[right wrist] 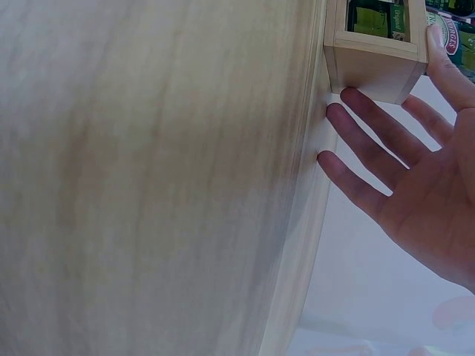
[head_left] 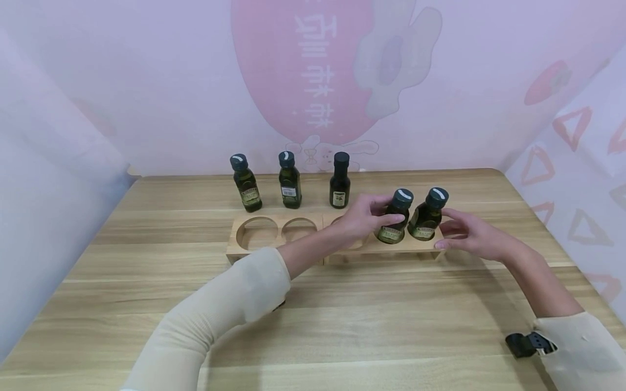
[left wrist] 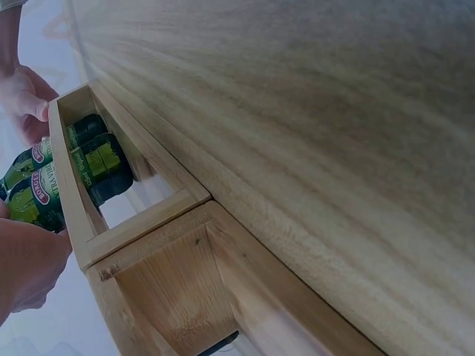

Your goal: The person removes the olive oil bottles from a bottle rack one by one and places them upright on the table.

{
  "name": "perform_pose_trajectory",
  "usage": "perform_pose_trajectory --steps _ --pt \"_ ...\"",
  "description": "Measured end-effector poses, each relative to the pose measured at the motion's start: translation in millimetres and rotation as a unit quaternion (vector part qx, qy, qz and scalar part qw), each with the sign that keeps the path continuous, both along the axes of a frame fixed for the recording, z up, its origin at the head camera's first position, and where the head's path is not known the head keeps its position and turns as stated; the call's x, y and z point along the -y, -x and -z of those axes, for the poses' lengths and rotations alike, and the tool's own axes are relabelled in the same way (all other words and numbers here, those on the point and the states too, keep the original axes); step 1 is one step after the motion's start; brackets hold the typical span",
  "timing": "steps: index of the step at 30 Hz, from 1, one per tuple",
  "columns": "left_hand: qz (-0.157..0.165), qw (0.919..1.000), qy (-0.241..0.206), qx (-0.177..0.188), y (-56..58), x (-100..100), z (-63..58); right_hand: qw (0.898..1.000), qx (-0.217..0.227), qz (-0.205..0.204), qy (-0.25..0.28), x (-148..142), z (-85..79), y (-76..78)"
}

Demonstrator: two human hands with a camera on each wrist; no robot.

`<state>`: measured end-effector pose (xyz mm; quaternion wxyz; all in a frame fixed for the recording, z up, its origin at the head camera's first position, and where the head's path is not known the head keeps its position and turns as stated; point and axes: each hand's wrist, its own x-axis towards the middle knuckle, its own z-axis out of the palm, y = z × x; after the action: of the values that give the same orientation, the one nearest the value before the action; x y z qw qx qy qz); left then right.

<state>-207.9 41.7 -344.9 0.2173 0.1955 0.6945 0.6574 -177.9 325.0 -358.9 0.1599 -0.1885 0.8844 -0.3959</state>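
My left hand (head_left: 364,217) grips a dark green bottle (head_left: 394,217) with a dark cap, thumb across its front. That bottle stands in a round hole of the wooden rack (head_left: 376,247). Beside it, a second green bottle (head_left: 427,214) leans slightly in the end hole. My right hand (head_left: 471,236) is at the rack's right end, its thumb on the top edge. In the right wrist view the fingers of the right hand (right wrist: 423,170) are spread and nearly straight near the end panel (right wrist: 375,70). The left hand (left wrist: 30,263) partly hides its bottle.
Behind the rack stand two green bottles (head_left: 248,187) (head_left: 290,184) and a slimmer dark bottle (head_left: 339,182). A second rack section (head_left: 235,252) with round holes adjoins on the left. My left sleeve (head_left: 235,288) crosses the wooden table (head_left: 371,326). A black strap (head_left: 525,345) is at my right sleeve.
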Motion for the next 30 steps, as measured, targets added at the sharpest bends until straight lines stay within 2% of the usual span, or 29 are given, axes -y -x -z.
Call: perform_pose_trajectory --steps 10,30 --pt "-0.015 0.9998 -0.007 0.008 -0.8 -3.0 0.1 1.0 -0.002 -0.003 -0.001 -0.2 1.4 0.3" --pt "-0.026 0.9996 -0.009 -0.006 -3.2 -4.3 0.7 1.0 -0.001 -0.004 0.003 -0.2 -1.1 -0.7"
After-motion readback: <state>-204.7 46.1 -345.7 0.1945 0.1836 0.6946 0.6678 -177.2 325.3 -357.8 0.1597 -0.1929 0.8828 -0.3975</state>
